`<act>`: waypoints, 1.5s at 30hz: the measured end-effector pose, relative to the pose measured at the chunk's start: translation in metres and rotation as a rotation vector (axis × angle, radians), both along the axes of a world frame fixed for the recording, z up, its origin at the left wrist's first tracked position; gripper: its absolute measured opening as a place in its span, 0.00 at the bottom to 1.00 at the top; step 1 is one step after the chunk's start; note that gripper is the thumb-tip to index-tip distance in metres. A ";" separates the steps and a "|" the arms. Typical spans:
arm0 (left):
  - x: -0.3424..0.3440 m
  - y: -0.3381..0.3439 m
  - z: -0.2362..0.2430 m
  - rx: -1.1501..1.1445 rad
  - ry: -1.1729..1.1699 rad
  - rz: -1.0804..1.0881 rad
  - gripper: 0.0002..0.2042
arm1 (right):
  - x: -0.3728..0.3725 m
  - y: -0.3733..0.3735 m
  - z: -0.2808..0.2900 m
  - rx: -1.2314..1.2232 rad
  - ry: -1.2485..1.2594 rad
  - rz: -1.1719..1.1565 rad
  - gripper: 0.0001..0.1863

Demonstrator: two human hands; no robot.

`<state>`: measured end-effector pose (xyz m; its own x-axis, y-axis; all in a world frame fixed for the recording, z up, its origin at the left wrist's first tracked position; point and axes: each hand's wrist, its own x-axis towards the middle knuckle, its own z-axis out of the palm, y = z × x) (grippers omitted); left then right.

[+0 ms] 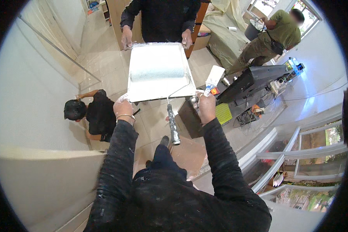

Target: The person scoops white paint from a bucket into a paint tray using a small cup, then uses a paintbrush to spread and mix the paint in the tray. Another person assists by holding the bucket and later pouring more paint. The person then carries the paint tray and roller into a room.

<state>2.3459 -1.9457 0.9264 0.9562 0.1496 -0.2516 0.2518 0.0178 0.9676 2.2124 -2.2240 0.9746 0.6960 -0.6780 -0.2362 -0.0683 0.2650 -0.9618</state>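
A paint tray (143,92) with white paint is held level in front of me. My left hand (123,108) is closed on its near left corner, and my right hand (207,106) on its near right corner. Across the tray lies a paint roller (158,73), its paint-spotted dark handle (173,125) jutting over the near edge toward me. A facing co-worker's hands (127,37) are at the far corners. Beside my right fingers show a white flat-ended object (214,75) and a shiny metal piece (194,101); I cannot tell whether that hand holds them.
At left a person in a dark cap (75,110) crouches by the wall. Another person (278,33) stands back right with a bucket (253,30). To the right are a black monitor (251,81), cables, a green mat (223,113) and open windows (297,154). A brown box (189,154) lies below me.
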 end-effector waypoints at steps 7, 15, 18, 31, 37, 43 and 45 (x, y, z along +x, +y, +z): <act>0.097 0.007 -0.074 1.060 -0.060 -0.508 0.10 | 0.056 -0.028 -0.067 -0.108 0.057 -0.073 0.04; 0.115 -0.018 -0.115 0.312 0.154 -0.230 0.12 | 0.088 -0.032 -0.126 -0.031 0.115 -0.051 0.10; 0.117 -0.030 -0.149 0.140 0.090 -0.214 0.10 | 0.086 -0.048 -0.201 -0.284 0.140 -0.065 0.09; 0.188 -0.106 -0.304 0.036 0.052 -0.352 0.11 | 0.108 -0.071 -0.306 -0.120 0.097 -0.187 0.06; 0.219 -0.151 -0.339 0.232 0.027 -0.448 0.11 | 0.129 -0.090 -0.379 -0.382 0.311 -0.211 0.08; 0.266 -0.178 -0.459 0.515 -0.308 -0.562 0.10 | 0.153 -0.100 -0.449 -0.169 0.212 -0.356 0.08; 0.265 -0.227 -0.458 0.199 0.047 -0.390 0.10 | 0.147 -0.118 -0.480 -0.044 0.222 -0.368 0.08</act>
